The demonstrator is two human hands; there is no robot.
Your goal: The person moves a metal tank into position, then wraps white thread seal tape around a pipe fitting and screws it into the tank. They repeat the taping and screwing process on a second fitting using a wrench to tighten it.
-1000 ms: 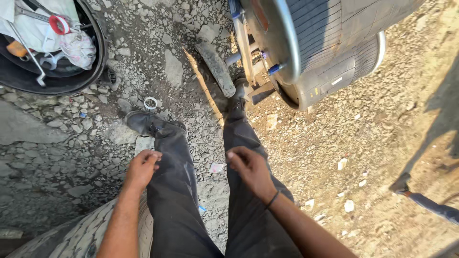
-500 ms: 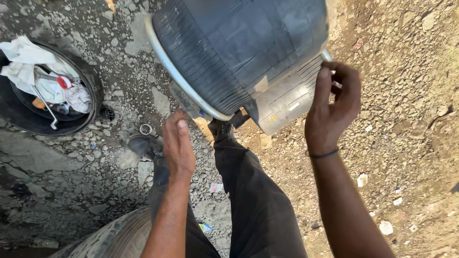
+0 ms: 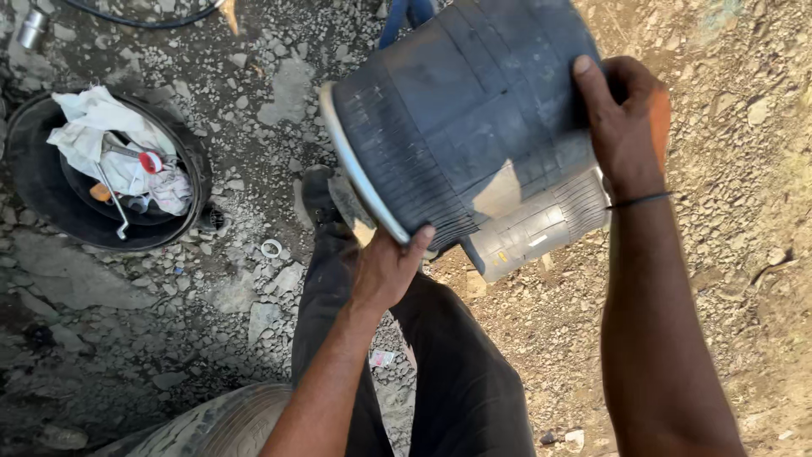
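Observation:
A big black rubber air spring [image 3: 474,127] with a metal rim and a pale ribbed end is held up above my legs. My left hand [image 3: 391,262] grips its lower edge by the metal rim. My right hand [image 3: 626,118] clasps its upper right side, a thin band on the wrist. My dark trousers and a shoe [image 3: 317,195] show beneath, on stony ground.
A black round tub [image 3: 182,152] at the left holds white rags, a wrench and a red-capped item. A small metal ring [image 3: 271,248] lies on the gravel. A worn tyre [image 3: 211,427] sits at the bottom edge; a dark hose [image 3: 144,19] runs along the top.
Both hands rose from my thighs and took hold of the air spring. It now sits higher and more centred in view, tilted to the left.

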